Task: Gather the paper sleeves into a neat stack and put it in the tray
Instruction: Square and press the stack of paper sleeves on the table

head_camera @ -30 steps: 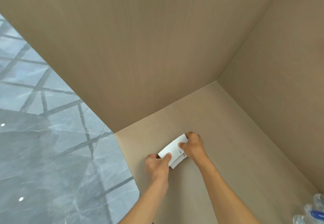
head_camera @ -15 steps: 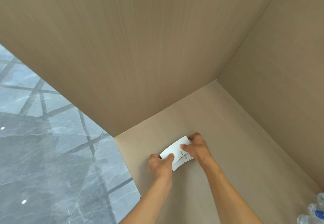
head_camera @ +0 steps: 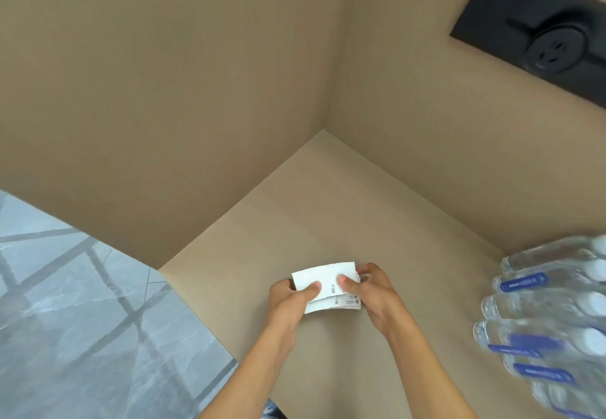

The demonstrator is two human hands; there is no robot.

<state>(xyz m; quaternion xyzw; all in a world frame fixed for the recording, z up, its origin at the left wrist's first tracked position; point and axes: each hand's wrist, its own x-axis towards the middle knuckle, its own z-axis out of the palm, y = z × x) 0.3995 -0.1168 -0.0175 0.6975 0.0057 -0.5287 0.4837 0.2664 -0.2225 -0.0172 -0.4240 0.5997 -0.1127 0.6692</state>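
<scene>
A small stack of white paper sleeves (head_camera: 328, 282) with small black print is held between both hands just above the beige counter (head_camera: 328, 208). My left hand (head_camera: 290, 300) grips its left end, thumb on top. My right hand (head_camera: 373, 290) grips its right end, thumb pressing the top sleeve. The upper sleeve sits shifted up from the lower ones, so the edges are not flush. No tray is in view.
Beige wall panels meet in a corner behind the counter. A black socket plate (head_camera: 537, 35) is on the right wall. Several plastic water bottles (head_camera: 547, 327) with blue labels lie at the right. Grey marble floor (head_camera: 82, 320) lies past the counter's left edge.
The view has swung right, bringing the socket plate and more bottles into sight. Both hands keep hold of the sleeves, which now lie more level than before.
</scene>
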